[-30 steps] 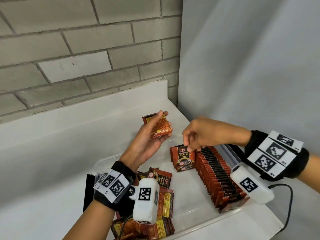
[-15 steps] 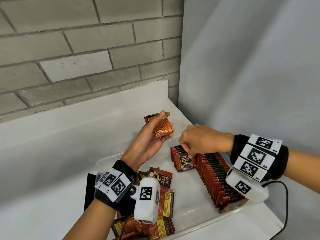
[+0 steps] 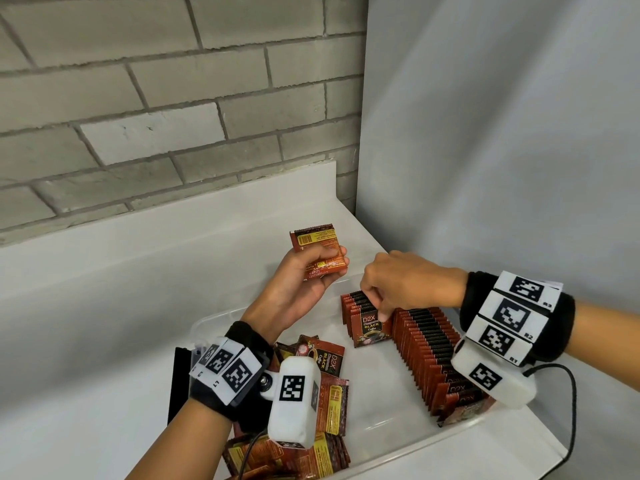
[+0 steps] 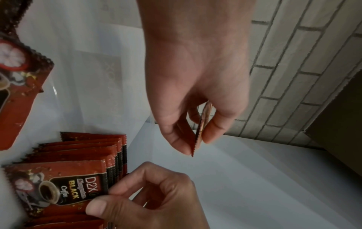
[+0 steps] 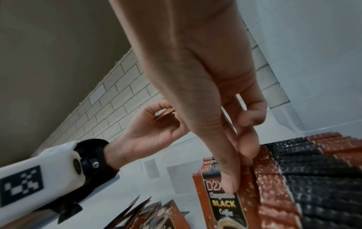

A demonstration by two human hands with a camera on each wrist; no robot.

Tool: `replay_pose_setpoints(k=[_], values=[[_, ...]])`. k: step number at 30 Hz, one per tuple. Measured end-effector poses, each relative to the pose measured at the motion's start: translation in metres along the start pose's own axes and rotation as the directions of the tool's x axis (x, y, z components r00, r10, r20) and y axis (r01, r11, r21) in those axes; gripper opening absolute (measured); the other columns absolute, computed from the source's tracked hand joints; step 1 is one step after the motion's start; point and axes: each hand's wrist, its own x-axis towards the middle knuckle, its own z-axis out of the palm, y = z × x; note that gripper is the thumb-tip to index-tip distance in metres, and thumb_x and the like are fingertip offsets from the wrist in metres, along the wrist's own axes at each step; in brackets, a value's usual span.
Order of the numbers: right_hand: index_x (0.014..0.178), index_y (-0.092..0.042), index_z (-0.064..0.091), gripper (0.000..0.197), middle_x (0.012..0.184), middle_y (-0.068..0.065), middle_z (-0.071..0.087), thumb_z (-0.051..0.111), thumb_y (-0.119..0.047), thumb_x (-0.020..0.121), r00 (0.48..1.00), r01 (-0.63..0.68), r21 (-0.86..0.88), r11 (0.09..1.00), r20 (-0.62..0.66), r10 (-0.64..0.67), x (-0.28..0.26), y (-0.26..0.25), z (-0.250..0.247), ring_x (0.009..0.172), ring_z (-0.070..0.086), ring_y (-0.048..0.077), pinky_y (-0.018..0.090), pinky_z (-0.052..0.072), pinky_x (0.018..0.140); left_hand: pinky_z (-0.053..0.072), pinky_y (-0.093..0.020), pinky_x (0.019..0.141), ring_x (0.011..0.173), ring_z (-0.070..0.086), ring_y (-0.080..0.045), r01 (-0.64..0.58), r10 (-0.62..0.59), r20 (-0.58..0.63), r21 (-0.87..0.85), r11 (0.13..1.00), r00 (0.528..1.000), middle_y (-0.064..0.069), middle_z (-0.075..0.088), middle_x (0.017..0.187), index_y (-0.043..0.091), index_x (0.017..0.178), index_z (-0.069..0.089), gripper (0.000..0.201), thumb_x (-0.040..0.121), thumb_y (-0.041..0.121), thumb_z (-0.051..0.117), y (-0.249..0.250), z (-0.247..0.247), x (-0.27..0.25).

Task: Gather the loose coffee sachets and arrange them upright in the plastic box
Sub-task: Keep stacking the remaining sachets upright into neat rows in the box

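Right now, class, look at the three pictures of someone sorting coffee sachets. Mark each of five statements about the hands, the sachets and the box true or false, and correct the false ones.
1. The left hand holds a sachet up above the plastic box. True.
2. The right hand rests flat on the counter. False: its fingertips pinch the front sachet of a small upright group.
3. The long row of sachets lies flat. False: they stand on edge.
4. Loose sachets lie piled in the box's left part. True.
5. The wall behind is wooden. False: it is a grey brick wall.
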Motion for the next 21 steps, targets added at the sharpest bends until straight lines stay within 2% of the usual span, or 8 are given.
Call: replay_pose_setpoints(k=[7, 10, 13, 16, 19, 21], values=[[0.078, -0.015, 0.068, 0.018, 0.064, -0.017, 0.046, 0.080, -0.027, 0.074, 1.000, -0.002, 0.010, 1.000, 0.000, 0.002, 0.002, 0.003, 0.001, 0.068, 0.049, 0.009, 0.018, 0.033, 0.055, 0.055, -0.025, 0.070, 0.081, 0.064, -0.017, -0.008, 0.008, -0.003, 0.023, 1.000, 1.000, -0.008, 0.067, 0.083, 0.006, 0.099, 0.060, 0.015, 0.089, -0.002, 0.052, -0.001, 0.000, -0.001], [0.080, -0.013, 0.070, 0.020, 0.064, -0.012, 0.055, 0.079, -0.030, 0.075, 0.999, -0.032, 0.066, 0.997, 0.005, 0.032, 0.001, 0.006, -0.001, 0.059, 0.051, 0.005, 0.019, 0.037, 0.056, 0.055, -0.027, 0.069, 0.078, 0.065, -0.017, -0.009, 0.009, 0.008, 0.033, 0.999, 1.000, -0.007, 0.068, 0.081, 0.006, 0.097, 0.061, 0.014, 0.089, -0.003, 0.053, -0.001, 0.000, -0.001], [0.080, -0.014, 0.071, 0.021, 0.074, -0.002, 0.070, 0.079, -0.032, 0.076, 0.998, -0.067, 0.229, 0.971, 0.006, 0.067, -0.001, 0.012, -0.011, 0.049, 0.057, 0.005, 0.022, 0.048, 0.063, 0.056, -0.027, 0.068, 0.076, 0.065, -0.017, -0.014, 0.014, 0.014, 0.042, 0.999, 1.000, -0.007, 0.069, 0.080, 0.005, 0.097, 0.061, 0.014, 0.089, -0.003, 0.053, -0.001, -0.001, -0.001], [0.083, -0.019, 0.070, 0.023, 0.082, 0.000, 0.073, 0.078, -0.038, 0.074, 0.997, -0.043, 0.435, 0.900, -0.038, 0.066, -0.005, 0.019, -0.023, 0.048, 0.059, 0.001, 0.019, 0.046, 0.062, 0.055, -0.027, 0.069, 0.075, 0.065, -0.017, -0.018, 0.017, 0.023, 0.042, 0.999, 1.000, -0.007, 0.069, 0.080, 0.005, 0.095, 0.061, 0.014, 0.089, -0.004, 0.053, -0.001, 0.000, -0.001], [0.092, -0.018, 0.069, 0.027, 0.084, -0.007, 0.069, 0.077, -0.037, 0.075, 0.979, 0.003, 0.642, 0.766, -0.158, 0.129, -0.007, 0.020, -0.030, 0.056, 0.063, 0.007, 0.017, 0.045, 0.050, 0.055, -0.027, 0.070, 0.076, 0.064, -0.016, -0.019, 0.017, 0.040, 0.046, 0.999, 0.999, -0.006, 0.069, 0.079, 0.006, 0.094, 0.062, 0.014, 0.089, -0.004, 0.052, -0.001, 0.000, -0.001], [0.096, -0.017, 0.067, 0.027, 0.083, -0.007, 0.067, 0.075, -0.035, 0.078, 0.961, 0.033, 0.731, 0.681, -0.211, 0.179, -0.007, 0.019, -0.029, 0.058, 0.062, 0.010, 0.017, 0.044, 0.049, 0.055, -0.027, 0.070, 0.076, 0.064, -0.015, -0.014, 0.011, 0.061, 0.046, 0.999, 0.998, -0.006, 0.068, 0.080, 0.007, 0.094, 0.061, 0.014, 0.089, -0.003, 0.053, -0.001, -0.001, 0.000]])
